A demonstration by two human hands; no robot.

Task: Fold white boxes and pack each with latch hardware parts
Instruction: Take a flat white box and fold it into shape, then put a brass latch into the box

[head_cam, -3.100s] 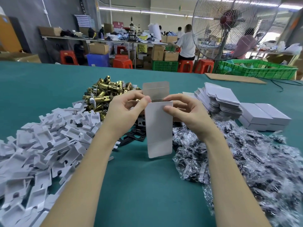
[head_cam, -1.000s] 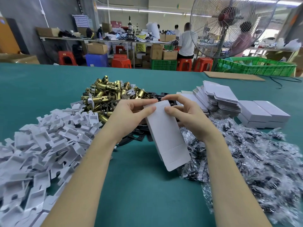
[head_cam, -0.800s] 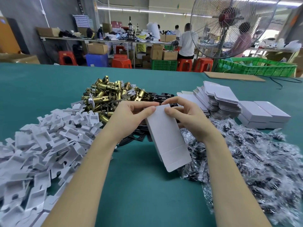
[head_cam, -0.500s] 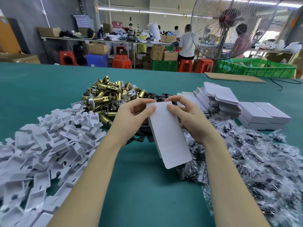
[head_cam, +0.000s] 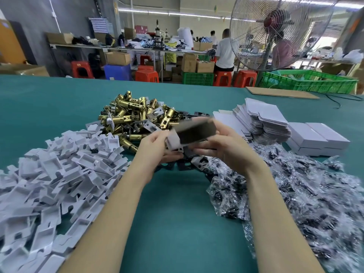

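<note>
Both hands meet above the middle of the tabletop [head_cam: 177, 223], gripping one folded white box [head_cam: 192, 133] between them. The left hand [head_cam: 157, 150] pinches the box's pale end flap with thumb and fingers curled round it; the right hand [head_cam: 224, 146] wraps the other end, fingers underneath and thumb on the near side. The box is a small cardboard oblong, tilted, its long side in shadow and blurred. Both forearms are bare and reach in from the near edge.

Just behind the hands lies a heap of brass-coloured latch parts [head_cam: 137, 117], tubular and shiny. To the left spreads a pile of white moulded inserts [head_cam: 59, 174], angular with cut-outs. To the right sits a crinkled mass of clear bags of dark screws [head_cam: 305, 203]. Beyond that are stacks of flat box blanks [head_cam: 264, 119] and finished white boxes [head_cam: 317, 138], closed and side by side.

The tabletop is a matt teal cloth. Behind it stand a large wire-caged fan [head_cam: 275, 30], green crates [head_cam: 307, 83], red stools [head_cam: 146, 75] and cluttered workbenches.
</note>
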